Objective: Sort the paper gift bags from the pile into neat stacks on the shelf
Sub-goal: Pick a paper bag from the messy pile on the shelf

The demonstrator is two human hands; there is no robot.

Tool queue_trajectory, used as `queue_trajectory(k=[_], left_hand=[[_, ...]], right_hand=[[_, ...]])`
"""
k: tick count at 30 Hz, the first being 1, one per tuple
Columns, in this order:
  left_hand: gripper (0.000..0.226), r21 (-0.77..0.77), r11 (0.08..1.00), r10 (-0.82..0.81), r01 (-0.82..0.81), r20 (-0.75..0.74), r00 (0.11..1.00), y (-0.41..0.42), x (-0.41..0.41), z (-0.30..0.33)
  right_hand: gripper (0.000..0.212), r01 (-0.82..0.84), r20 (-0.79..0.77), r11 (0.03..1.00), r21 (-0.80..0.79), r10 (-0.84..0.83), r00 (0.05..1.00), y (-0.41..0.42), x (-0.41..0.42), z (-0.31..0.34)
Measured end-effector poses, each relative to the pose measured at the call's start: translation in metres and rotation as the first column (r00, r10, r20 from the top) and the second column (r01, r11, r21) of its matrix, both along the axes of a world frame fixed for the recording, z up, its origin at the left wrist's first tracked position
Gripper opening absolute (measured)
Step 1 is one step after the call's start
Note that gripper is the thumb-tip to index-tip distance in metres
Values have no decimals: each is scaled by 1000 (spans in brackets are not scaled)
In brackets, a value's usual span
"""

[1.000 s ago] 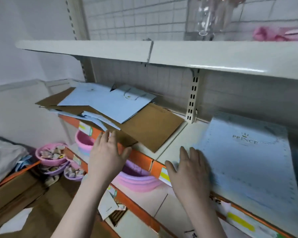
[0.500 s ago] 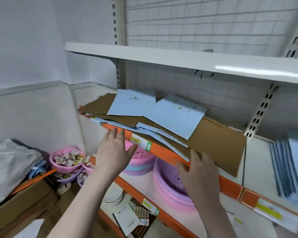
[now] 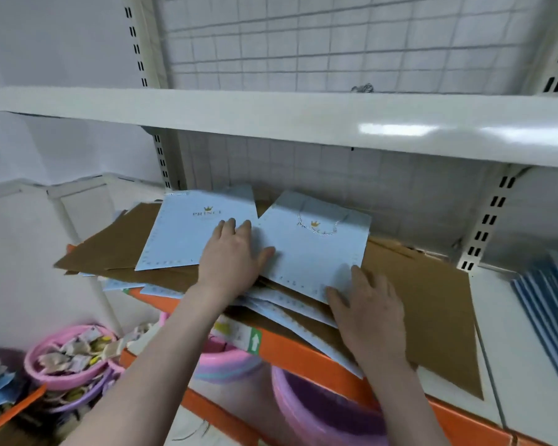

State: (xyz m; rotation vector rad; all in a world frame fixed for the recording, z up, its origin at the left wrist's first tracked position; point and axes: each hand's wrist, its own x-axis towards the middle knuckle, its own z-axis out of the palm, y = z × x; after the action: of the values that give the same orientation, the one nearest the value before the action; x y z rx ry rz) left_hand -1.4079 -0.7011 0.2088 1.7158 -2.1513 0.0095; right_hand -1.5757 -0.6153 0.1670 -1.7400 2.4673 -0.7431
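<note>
Pile (image 3: 271,284) of flat gift bags sits on the shelf (image 3: 529,365). Your left hand (image 3: 231,259) lies flat, fingers straight, across two pale-blue bags; the left bag (image 3: 181,236) reads "PRINCE" under a gold crown. Your right hand (image 3: 368,312), fingers spread, presses the right bag (image 3: 319,249).

Left hand (image 3: 231,255) and right hand (image 3: 368,309) reach forward, fingers (image 3: 227,225) straight.

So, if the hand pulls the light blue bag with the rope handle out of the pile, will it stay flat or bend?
The blue gift bag with the rope handle lies folded flat, so it probably slides out easily and feels light. It is thin paper, so it may droop if lifted by one edge. Its surface looks smooth; the blue bags under it could shift with it.
</note>
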Motion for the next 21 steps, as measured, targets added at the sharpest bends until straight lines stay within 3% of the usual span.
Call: queue_trajectory(k=[11,15,21], left_hand=[[77,202,979,-40,34,27,999,-95,-43,-4],[80,174,984,-44,43,1,999,-107,-49,-8],[82,97,995,11,5,-163,987,-114,-50,-7]], right_hand=[[65,21,-54,995,101,-15,998,-49,-12,-2],[65,6,-24,998,69,-5,1000,-56,-13,-4],[64,12,69,1000,7,-13,998,-58,-16,0]])
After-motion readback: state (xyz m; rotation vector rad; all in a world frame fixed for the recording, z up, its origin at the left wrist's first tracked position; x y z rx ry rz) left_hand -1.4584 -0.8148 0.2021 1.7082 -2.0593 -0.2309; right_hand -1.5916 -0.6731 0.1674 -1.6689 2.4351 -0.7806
